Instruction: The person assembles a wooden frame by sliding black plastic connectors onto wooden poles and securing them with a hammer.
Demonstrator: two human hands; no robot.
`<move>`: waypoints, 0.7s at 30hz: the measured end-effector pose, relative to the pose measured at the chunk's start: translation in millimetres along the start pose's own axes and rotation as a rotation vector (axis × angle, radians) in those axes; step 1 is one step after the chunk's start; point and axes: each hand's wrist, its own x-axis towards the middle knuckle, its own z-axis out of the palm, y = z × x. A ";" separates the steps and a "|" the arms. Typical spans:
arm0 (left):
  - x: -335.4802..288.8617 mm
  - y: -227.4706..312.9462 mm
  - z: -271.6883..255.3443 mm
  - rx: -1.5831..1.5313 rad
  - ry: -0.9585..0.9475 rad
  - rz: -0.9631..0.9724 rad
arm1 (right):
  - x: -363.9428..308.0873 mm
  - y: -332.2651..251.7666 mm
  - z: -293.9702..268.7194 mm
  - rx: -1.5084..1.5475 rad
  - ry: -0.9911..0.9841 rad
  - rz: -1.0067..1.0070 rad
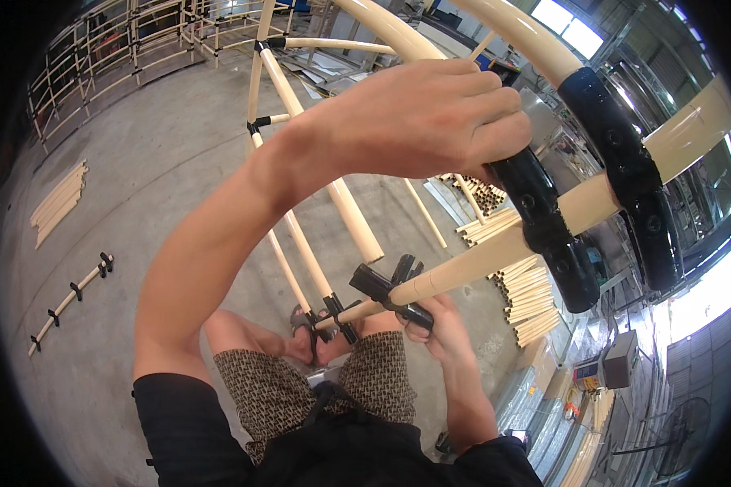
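A cream pipe [479,256] runs slantwise across in front of me, from low centre to upper right, with several black pipe joints along it. My left hand [455,118] is closed in a fist round the upper end of one black pipe joint [544,227], where a cream pipe [394,28] comes in from above. Farther right, a similar black joint [625,170] holds another upright pipe [528,36]. My right hand [448,329] is lower, its fingers wrapped round the lower end of a black joint [390,290]. That joint's upper sockets have no pipe in them.
Tall pipes [284,85] of the frame stand ahead. A jointed pipe [69,304] and loose pipes [59,203] lie on the grey floor [138,235] at left. Stacked pipes [528,300] lie at right, near a fan [682,438]. Assembled racks [114,49] stand far left.
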 end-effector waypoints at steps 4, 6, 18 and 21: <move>0.1 2.0 2.3 0.016 0.046 -0.006 | 10.4 -5.8 -18.7 -0.064 -0.149 0.029; 1.0 2.1 0.7 0.009 0.012 -0.005 | 10.6 -7.0 -21.3 -0.052 -0.189 0.020; 4.1 0.8 -3.8 0.012 -0.006 0.017 | 4.7 5.7 -22.3 -0.053 -0.240 -0.043; 4.1 0.7 -1.2 0.014 0.043 0.042 | 3.2 7.5 -20.7 -0.050 -0.236 -0.065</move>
